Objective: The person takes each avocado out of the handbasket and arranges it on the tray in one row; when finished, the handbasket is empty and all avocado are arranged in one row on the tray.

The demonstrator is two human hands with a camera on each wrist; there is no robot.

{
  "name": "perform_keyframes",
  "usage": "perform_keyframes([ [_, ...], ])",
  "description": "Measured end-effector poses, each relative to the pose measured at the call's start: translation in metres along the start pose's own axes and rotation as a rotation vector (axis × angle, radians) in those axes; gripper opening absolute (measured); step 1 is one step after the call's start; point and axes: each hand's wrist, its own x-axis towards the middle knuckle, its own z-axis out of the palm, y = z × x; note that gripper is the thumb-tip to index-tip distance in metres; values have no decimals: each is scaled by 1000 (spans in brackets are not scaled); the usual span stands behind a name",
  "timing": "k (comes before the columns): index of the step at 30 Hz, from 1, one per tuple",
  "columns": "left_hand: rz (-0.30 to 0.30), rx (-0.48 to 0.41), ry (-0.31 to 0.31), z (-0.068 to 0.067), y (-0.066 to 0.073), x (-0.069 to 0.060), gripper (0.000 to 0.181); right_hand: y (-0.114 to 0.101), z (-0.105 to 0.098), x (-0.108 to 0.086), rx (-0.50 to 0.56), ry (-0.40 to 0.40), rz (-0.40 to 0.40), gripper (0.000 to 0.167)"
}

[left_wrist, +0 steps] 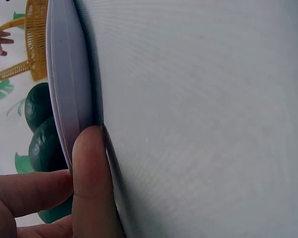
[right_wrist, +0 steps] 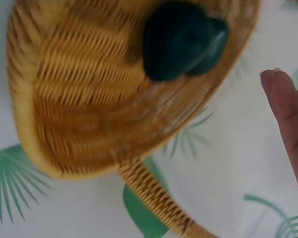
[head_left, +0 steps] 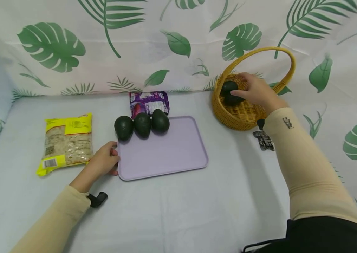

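On the left edge of the lilac tray (head_left: 162,154), my left hand (head_left: 104,160) grips the rim; its fingers (left_wrist: 92,168) meet the tray's side (left_wrist: 69,64) in the left wrist view. Three dark green avocados (head_left: 123,128) lie side by side along the tray's back left. My right hand (head_left: 259,92) is over the wicker basket (head_left: 238,123), thumb and fingers spread, holding nothing. Beside its thumb, two avocados (head_left: 229,88) lie in the basket. The right wrist view shows these avocados (right_wrist: 174,42) with the fingers (right_wrist: 288,109) apart from them.
A yellow bag (head_left: 67,140) lies left of the tray, near my left wrist. Behind the avocados on the tray is a purple packet (head_left: 153,102). The basket's tall handle (head_left: 260,50) arches over my right hand, and a black tag (head_left: 264,140) hangs at its front.
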Motion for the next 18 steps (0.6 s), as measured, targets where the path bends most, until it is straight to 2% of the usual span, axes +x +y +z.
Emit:
perform_keyframes([
  [5, 6, -10, 8, 0, 1, -1, 59, 16, -8, 24, -21, -83, 138, 91],
  [13, 17, -28, 20, 2, 1, 0, 58, 33, 5, 51, -68, -253, 304, 104],
  [18, 14, -38, 37, 1, 1, 1, 57, 33, 13, 63, -89, -312, 320, 103],
])
